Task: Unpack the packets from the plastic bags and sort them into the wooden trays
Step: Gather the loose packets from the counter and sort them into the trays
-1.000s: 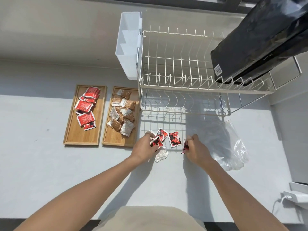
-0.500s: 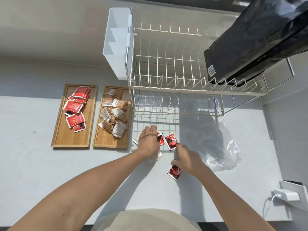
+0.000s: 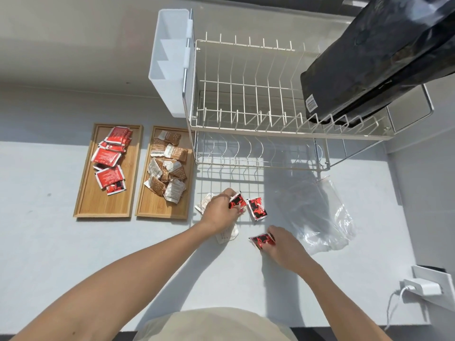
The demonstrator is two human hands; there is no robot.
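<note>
Both trays (image 3: 83, 212) already held sorted packets, red left, brown right, while the left hand (image 3: 219, 212) pinched a red packet (image 3: 237, 201), the right hand (image 3: 283, 244) gripped another (image 3: 262, 239), one (image 3: 257, 208) lay loose beside the emptied bag (image 3: 327, 217)

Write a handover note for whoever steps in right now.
Left hand: shut on a red packet.
Right hand: shut on another red packet.
Third red packet lies loose on the counter; pale packets sit under the left hand.
Done: left tray holds red packets, right tray brown and white ones; plastic bag looks empty.
Left: red packets to the left tray, pale ones to the right.
</note>
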